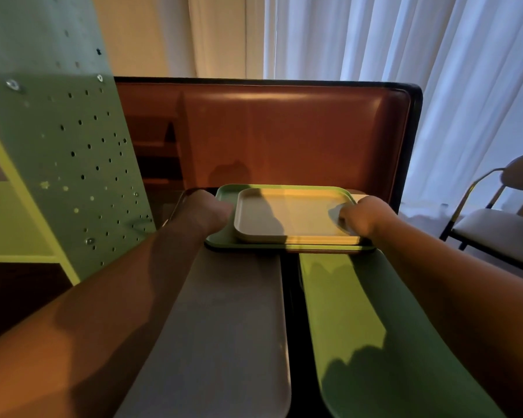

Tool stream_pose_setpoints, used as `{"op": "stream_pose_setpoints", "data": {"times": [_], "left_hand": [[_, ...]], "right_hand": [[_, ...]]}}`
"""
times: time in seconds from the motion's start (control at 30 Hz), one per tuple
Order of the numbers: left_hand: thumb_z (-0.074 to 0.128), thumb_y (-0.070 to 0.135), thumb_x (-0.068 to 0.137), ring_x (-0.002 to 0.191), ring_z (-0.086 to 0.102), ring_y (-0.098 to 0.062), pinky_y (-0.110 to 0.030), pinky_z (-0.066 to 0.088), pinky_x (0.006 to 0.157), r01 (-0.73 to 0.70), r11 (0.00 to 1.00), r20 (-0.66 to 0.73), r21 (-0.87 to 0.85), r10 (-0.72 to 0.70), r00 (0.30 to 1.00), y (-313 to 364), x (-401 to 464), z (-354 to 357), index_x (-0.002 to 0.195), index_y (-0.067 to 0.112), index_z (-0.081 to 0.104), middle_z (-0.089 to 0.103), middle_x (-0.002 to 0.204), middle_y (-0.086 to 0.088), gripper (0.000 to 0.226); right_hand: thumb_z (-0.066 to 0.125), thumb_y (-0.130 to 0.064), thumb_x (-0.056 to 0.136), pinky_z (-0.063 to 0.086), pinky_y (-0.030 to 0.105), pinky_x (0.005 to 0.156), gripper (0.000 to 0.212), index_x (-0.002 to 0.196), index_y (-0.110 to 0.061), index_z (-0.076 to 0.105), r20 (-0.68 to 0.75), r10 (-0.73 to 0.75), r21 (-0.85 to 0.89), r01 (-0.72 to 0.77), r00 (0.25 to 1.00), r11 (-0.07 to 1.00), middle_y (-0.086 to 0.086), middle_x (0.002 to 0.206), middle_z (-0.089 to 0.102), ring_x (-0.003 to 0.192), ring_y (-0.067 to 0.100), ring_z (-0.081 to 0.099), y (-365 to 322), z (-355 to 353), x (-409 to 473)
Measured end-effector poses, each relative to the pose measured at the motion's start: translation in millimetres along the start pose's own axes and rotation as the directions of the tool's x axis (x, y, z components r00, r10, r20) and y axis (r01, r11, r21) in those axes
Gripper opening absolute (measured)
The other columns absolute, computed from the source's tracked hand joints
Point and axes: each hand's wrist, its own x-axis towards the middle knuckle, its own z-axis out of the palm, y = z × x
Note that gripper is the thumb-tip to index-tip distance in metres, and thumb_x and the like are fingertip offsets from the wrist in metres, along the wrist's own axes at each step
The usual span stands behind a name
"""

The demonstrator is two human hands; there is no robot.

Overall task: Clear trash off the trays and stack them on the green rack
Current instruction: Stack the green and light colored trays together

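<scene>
- Both your arms reach forward to a small stack of trays at the far end of the desk (289,327), of which only a dark strip shows between the near trays.
- Your left hand (207,211) curls over the left edge of the green tray (224,196); the fingers wrap down out of sight, so you grip it at that side.
- Your right hand (364,215) holds the stack's right side, fingertips (343,214) pressed on the inside of the beige tray (296,212) near its right rim.
- The beige tray sits on top of the green tray, shifted a little to the right, so more green shows at the left and far edges.
- A thin pale edge (361,197) shows just beyond your right hand, under the green tray; you cannot tell what it belongs to.
- No trash shows on the beige tray's surface.
- Nearer to you lie two more trays side by side: a grey tray (224,327) under your left forearm and a second green tray (344,312) under your right forearm, a narrow dark gap between them.
- The green rack (73,146) stands at your left, its perforated side panel tilted in this view, with a lighter green shelf (9,218) beside it.
- Behind the stack rises a brown padded panel (284,134) with a dark frame.
- White curtains (435,55) hang at the right, and a chair (501,224) with a pale seat stands below them.
</scene>
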Motion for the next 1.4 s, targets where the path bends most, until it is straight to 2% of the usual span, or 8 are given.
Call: {"op": "stream_pose_setpoints", "data": {"times": [0.23,0.37,0.5,0.67,0.87,1.0,1.1,1.4], "left_hand": [[0.064,0.033,0.082,0.085,0.066,-0.025,-0.047,0.059,0.082,-0.044,0.912,-0.138,-0.408,-0.014,0.990,7.2,-19.6,-23.5,0.093,0.016,0.062,0.068,0.094,-0.008,0.020],[0.068,0.034,0.065,0.084,0.072,-0.031,-0.052,0.060,0.079,0.077,0.501,-0.048,-0.862,-0.231,0.972,27.3,-36.9,-56.4,0.084,0.013,0.069,0.073,0.099,-0.014,0.028],[0.073,0.032,0.063,0.087,0.068,-0.028,-0.047,0.058,0.080,0.138,0.299,0.097,-0.944,-0.147,0.984,46.6,-85.0,-48.1,0.106,0.011,0.063,0.069,0.102,-0.009,0.049],[0.062,0.008,0.080,0.100,0.064,-0.035,-0.043,0.056,0.080,0.259,0.276,0.288,-0.925,0.070,0.955,56.8,-162.7,-9.7,0.124,0.002,0.056,0.064,0.122,-0.019,0.044],[0.044,0.002,0.091,0.102,0.058,-0.044,-0.048,0.051,0.089,0.201,0.335,0.271,-0.921,0.180,0.946,26.4,-171.2,-30.1,0.110,-0.004,0.054,0.053,0.117,-0.029,0.022],[0.046,0.004,0.092,0.106,0.062,-0.042,-0.046,0.054,0.087,0.208,0.399,0.285,-0.893,0.144,0.947,32.3,-188.3,-50.6,0.106,-0.003,0.055,0.063,0.116,-0.027,0.018],[0.048,0.004,0.093,0.080,0.066,-0.030,-0.037,0.054,0.080,0.234,0.469,0.322,-0.851,0.116,0.940,50.6,-209.5,-60.5,0.090,-0.001,0.058,0.068,0.088,-0.014,0.012],[0.049,0.004,0.091,0.084,0.066,-0.037,-0.045,0.051,0.088,0.255,0.526,0.393,-0.811,0.167,0.904,71.1,-227.1,-51.9,0.104,0.000,0.059,0.069,0.096,-0.019,0.017]], "right_hand": [[0.066,-0.032,0.088,0.053,0.041,0.075,0.037,0.111,-0.003,0.062,0.053,0.112,0.613,-0.121,0.992,0.781,0.013,0.102,0.062,0.091,0.031,0.062,0.0,-30.9,-28.0],[0.058,-0.020,0.095,0.061,0.044,0.063,0.022,0.112,-0.007,0.063,0.270,-0.033,0.834,-0.217,0.962,0.507,0.016,0.091,0.066,0.078,0.034,0.068,-6.9,-62.0,-78.8],[0.049,-0.005,0.097,0.049,0.062,0.097,0.007,0.098,0.000,0.054,0.223,-0.015,0.929,-0.208,0.975,0.306,0.019,0.092,0.059,0.093,0.041,0.062,-28.6,-60.7,-135.6],[0.057,-0.001,0.083,0.058,0.055,0.082,0.023,0.105,-0.001,0.065,0.072,0.086,0.997,-0.075,0.994,0.029,0.022,0.098,0.073,0.086,0.036,0.072,-46.9,-27.1,-205.3],[0.046,-0.053,0.099,0.048,0.037,0.075,0.042,0.090,-0.018,0.067,-0.012,0.043,0.972,0.001,0.999,0.237,0.006,0.085,0.064,0.079,0.021,0.058,20.2,-34.5,-243.2],[0.048,-0.048,0.092,0.048,0.037,0.080,0.042,0.104,-0.015,0.070,-0.204,0.130,0.231,-0.081,0.970,0.969,0.012,0.103,0.068,0.098,0.033,0.063,94.9,-48.9,-207.6],[0.051,-0.050,0.076,0.054,0.043,0.087,0.049,0.108,-0.016,0.066,-0.148,0.253,-0.183,-0.278,0.956,0.943,0.009,0.102,0.066,0.097,0.032,0.063,133.9,-48.0,-187.1],[0.059,-0.020,0.090,0.050,0.036,0.072,0.017,0.075,-0.016,0.052,-0.120,0.162,-0.279,-0.190,0.979,0.941,0.002,0.076,0.055,0.082,0.024,0.060,132.2,-56.4,-194.8]]}}
